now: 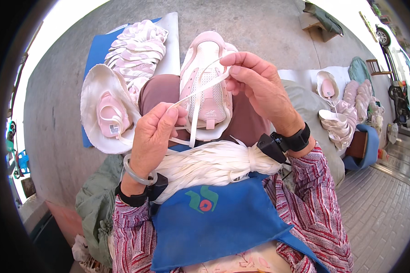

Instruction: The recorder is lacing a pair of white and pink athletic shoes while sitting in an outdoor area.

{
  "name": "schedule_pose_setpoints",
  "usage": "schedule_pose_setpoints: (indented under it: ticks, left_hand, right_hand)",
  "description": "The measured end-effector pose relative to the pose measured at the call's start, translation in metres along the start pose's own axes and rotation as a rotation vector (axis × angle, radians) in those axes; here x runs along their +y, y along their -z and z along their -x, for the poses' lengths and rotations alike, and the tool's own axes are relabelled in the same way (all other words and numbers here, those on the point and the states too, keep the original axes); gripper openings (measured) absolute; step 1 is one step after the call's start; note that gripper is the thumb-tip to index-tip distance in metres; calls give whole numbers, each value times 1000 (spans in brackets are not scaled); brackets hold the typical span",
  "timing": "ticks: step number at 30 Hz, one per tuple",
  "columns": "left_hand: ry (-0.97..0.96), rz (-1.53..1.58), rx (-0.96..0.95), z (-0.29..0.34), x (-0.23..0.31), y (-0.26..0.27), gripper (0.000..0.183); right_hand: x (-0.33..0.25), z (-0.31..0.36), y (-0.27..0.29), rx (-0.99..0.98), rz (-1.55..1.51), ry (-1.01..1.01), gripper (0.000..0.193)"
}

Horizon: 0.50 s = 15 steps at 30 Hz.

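Observation:
A pink and white shoe upper (190,82) with mesh panels rests on my lap between my knees. Across it stretches a flat white shoelace (200,89), held between my two hands. My left hand (154,134) pinches the lace near the upper's lower left side. Higher up, my right hand (258,84) pinches the lace between thumb and fingers, over the upper's right side. A loose strand hangs down the upper's middle. Below both hands, a thick bundle of white shoelaces (205,166) lies across my lap on a blue apron (223,227).
Left of my knee lies another upper (105,109) with white lining and a lace in it. Beyond it, a stack of uppers (136,50) rests on a blue and white sheet (95,50). More uppers (339,120) lie at right, near a blue-covered stool (362,150).

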State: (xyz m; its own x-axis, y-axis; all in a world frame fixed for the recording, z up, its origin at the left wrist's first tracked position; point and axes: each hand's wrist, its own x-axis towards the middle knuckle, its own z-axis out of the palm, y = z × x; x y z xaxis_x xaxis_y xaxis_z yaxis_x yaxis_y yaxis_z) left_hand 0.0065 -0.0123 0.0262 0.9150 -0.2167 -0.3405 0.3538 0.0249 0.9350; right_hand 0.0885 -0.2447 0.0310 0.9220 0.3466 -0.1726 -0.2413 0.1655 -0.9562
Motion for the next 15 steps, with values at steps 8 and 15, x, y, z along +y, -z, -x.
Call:
schedule_pose_setpoints:
  ticks: [8, 15]
  left_hand:
    - [-86, -442, 226, 3, -6, 23, 25]
    - [-617, -750, 393, -32, -6, -2, 42]
  right_hand:
    - [-3, -1, -8, -36, 199, 129, 23]
    - [-4, -13, -17, -112, 604, 199, 31]
